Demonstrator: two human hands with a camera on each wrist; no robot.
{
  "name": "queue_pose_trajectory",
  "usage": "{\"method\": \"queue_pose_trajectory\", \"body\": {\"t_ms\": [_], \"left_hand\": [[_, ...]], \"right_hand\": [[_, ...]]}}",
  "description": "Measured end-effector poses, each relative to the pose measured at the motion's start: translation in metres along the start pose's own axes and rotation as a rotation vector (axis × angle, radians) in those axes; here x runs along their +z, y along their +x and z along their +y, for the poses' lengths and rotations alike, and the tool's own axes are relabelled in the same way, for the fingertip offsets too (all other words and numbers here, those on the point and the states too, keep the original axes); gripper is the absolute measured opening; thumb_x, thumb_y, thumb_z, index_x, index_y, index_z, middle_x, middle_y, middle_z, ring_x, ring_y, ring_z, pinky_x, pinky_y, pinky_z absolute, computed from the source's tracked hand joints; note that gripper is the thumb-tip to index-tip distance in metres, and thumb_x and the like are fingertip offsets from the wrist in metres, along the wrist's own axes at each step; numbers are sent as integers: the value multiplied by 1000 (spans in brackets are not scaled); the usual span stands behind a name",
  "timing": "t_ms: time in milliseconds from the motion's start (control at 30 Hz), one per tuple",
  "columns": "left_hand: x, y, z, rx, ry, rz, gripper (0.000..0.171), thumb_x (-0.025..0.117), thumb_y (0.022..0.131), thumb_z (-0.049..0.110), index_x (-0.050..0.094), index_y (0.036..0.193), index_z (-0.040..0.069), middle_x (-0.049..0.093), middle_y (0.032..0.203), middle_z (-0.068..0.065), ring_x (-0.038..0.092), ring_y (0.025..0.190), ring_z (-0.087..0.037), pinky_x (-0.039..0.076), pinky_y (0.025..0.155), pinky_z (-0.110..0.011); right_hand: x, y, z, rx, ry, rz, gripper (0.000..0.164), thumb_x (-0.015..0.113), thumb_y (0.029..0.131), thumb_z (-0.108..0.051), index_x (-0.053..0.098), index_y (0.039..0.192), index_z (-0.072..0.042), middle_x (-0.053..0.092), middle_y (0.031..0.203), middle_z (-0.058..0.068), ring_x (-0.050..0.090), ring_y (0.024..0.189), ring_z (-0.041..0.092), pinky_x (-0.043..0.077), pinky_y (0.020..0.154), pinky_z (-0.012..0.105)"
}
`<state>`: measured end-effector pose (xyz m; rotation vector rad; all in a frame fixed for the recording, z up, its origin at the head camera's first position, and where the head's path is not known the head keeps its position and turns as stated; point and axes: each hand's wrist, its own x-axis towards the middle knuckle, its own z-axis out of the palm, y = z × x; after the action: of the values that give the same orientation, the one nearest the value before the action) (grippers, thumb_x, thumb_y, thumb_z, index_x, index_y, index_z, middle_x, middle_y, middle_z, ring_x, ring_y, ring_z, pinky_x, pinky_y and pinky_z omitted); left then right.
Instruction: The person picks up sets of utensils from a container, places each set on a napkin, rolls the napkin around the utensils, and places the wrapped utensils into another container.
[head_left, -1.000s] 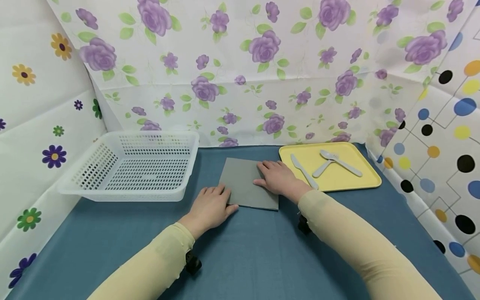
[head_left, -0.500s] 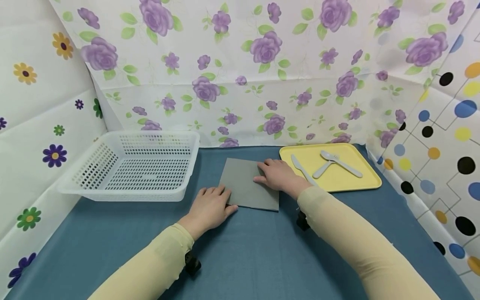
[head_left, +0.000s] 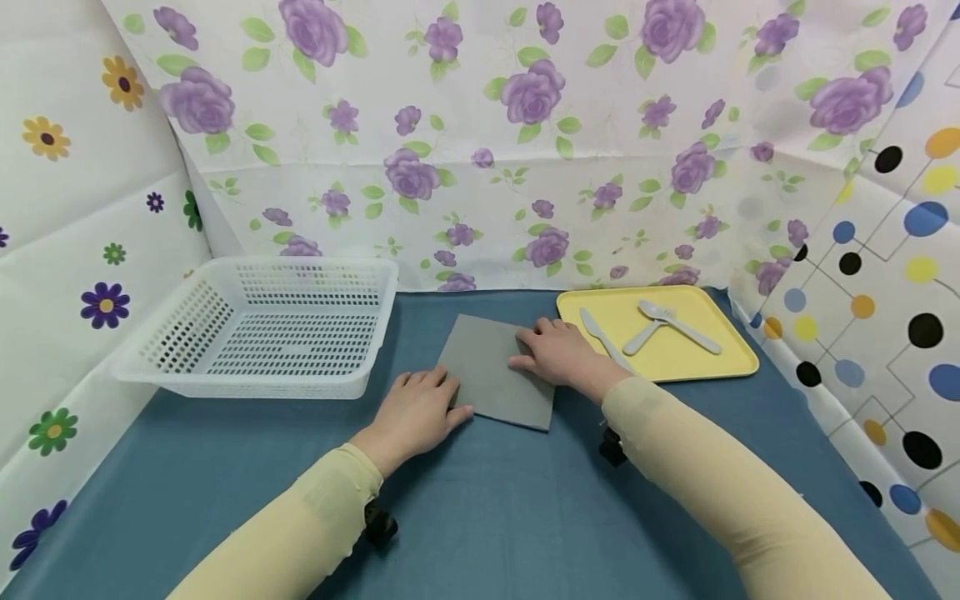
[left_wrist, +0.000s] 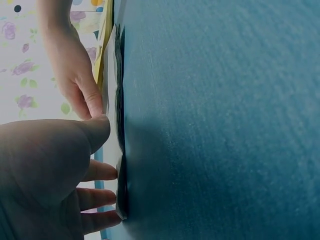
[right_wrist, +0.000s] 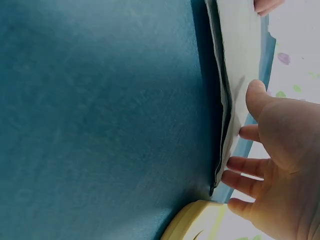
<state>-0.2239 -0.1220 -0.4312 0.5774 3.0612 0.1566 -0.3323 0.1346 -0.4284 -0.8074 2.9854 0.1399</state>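
Observation:
A grey folded cloth (head_left: 491, 375), roughly square, lies flat on the blue table, slightly turned. Its edge shows stacked layers in both wrist views. My left hand (head_left: 416, 417) rests at its left side, the fingers at the left edge and the thumb by the near edge. My right hand (head_left: 558, 354) lies over its right side, with fingertips and thumb on the top face. Extended, spread fingers (left_wrist: 102, 199) of the left hand touch the cloth in the left wrist view. In the right wrist view the right fingers (right_wrist: 245, 165) are loosely spread along its edge.
To the left stands a white perforated plastic basket (head_left: 352, 379). A yellow tray (head_left: 697, 367) lies right of the cloth, close to my right hand. It holds a grey knife (head_left: 600, 333), with a fork and spoon crossed. Patterned sheets hang behind and at both sides.
The grey cloth has turned slightly clockwise, its near right corner shifting toward me. Both hands stay on it, with hardly any movement. The head view has shifted a little.

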Motion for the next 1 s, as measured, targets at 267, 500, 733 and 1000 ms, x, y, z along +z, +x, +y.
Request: {"method": "queue_pose_trajectory", "body": {"t_ms": [267, 500, 733, 1000], "left_hand": [[-2, 0, -4, 17, 2, 22, 58, 61, 113, 51, 65, 151, 8, 57, 159, -21, 55, 145, -44, 41, 121, -63], [0, -1, -7, 15, -10, 9, 58, 62, 113, 50, 65, 152, 7, 57, 160, -21, 55, 146, -44, 40, 121, -64], [1, -3, -8, 4, -23, 13, 58, 63, 112, 49, 65, 152, 7, 56, 160, -21, 55, 146, -44, 40, 121, -63], [1, -6, -7, 9, -13, 23, 58, 63, 112, 49, 65, 151, 6, 57, 160, -21, 55, 146, -44, 40, 121, -63]], "right_hand": [[-3, -15, -7, 20, -15, -11, 59, 56, 113, -59, 64, 148, -12, 61, 125, 21, 60, 110, 38, 52, 100, 57], [-3, -31, -14, 41, -21, -1, 56, 57, 112, -59, 66, 144, -13, 62, 121, 21, 60, 111, 39, 52, 100, 58], [-1, -47, -21, 42, -29, 23, 55, 57, 112, -60, 68, 140, -13, 63, 120, 21, 61, 114, 41, 49, 104, 61], [1, -66, -25, 12, -62, 77, 54, 62, 110, -58, 70, 139, -13, 62, 110, 18, 61, 102, 37, 51, 102, 60]]}}
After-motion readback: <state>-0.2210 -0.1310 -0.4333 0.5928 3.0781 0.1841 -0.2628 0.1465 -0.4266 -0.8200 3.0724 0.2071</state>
